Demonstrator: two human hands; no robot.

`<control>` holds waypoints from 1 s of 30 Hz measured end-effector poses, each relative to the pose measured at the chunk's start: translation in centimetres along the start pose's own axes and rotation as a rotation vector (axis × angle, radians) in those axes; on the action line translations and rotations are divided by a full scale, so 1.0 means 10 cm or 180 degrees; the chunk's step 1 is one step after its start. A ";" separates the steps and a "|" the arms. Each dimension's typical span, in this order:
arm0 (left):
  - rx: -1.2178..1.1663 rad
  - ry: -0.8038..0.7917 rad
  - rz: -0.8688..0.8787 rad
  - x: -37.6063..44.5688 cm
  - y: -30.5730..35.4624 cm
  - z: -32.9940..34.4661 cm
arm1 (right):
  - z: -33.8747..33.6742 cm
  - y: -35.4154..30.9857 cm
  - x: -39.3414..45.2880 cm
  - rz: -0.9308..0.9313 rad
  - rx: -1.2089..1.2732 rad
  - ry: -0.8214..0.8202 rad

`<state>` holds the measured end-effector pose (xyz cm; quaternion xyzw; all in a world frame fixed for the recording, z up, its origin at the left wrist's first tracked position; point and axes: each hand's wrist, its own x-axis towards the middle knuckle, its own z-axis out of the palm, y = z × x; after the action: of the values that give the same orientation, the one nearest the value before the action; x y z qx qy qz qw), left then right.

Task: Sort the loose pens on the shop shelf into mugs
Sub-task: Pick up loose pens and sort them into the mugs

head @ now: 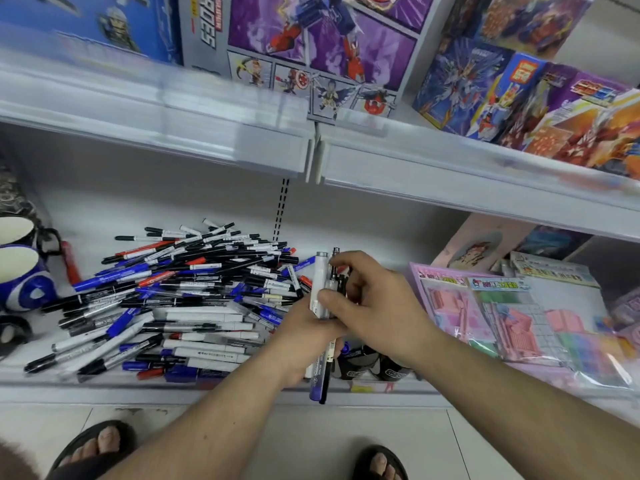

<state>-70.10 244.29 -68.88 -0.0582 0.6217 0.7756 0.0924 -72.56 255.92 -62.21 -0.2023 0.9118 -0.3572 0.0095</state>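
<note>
A big heap of loose pens (194, 292), black, blue, red and white, covers the lower shelf (104, 389). My left hand (304, 341) grips a bundle of pens (322, 282) upright at the heap's right edge. My right hand (377, 306) pinches the same bundle from the right, thumb and fingers around its upper part. Two mugs stand at the far left: a dark one with a white inside (20, 230) and a blue and white one (24, 278) in front of it.
Two black cups (377, 368) sit on the shelf just below my hands. Pink toy packs (502, 313) lie to the right. The upper shelf edge (311, 157) overhangs, with toy boxes (311, 46) on it. My sandalled feet are on the tiled floor.
</note>
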 end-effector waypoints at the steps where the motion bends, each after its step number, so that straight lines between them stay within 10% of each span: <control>1: 0.0081 -0.0006 -0.0025 0.00 -0.01 0.03 | 0.01 0.00 0.02 -0.0028 -0.0293 -0.0061; 30: -0.0178 -0.0455 -0.0897 -0.02 -0.16 0.16 | -0.16 0.54 0.16 0.0989 0.0602 -0.1177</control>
<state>-69.51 246.16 -70.03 -0.0921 0.5774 0.7741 0.2426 -76.27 259.97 -64.35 -0.1199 0.8772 -0.3921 0.2496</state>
